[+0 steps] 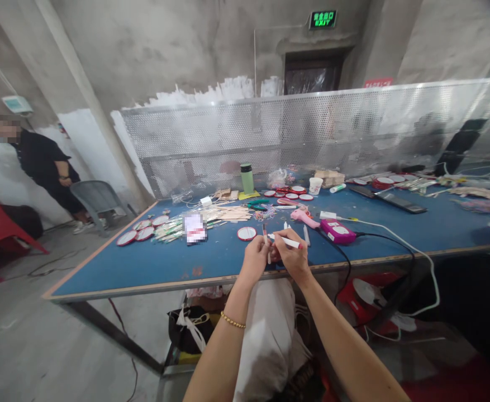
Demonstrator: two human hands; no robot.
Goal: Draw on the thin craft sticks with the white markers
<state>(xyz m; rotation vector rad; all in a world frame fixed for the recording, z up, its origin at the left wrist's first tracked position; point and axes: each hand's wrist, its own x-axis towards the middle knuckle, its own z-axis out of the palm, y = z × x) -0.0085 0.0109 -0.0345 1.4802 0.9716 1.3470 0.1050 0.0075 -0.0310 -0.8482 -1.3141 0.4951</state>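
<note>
At the table's front edge, my left hand [255,259] is closed on a thin wooden stick [265,234] held nearly upright. My right hand [295,258] grips a white marker [286,241] with a red end, its tip side pointing left at the stick. Both hands almost touch each other, and some fingertips are hidden behind them. Just beyond my left hand lies a round white disc [247,233] with a red rim. Other pens [306,235] rest on the table behind my right hand.
On the blue table [114,273] are wrapped sticks [173,230], a green bottle [247,178], a paper cup [315,185], pliers [258,205], a pink glue gun [305,216] and a purple box [337,230] with cables. A perforated metal screen [236,134] stands behind. A person [43,162] stands far left.
</note>
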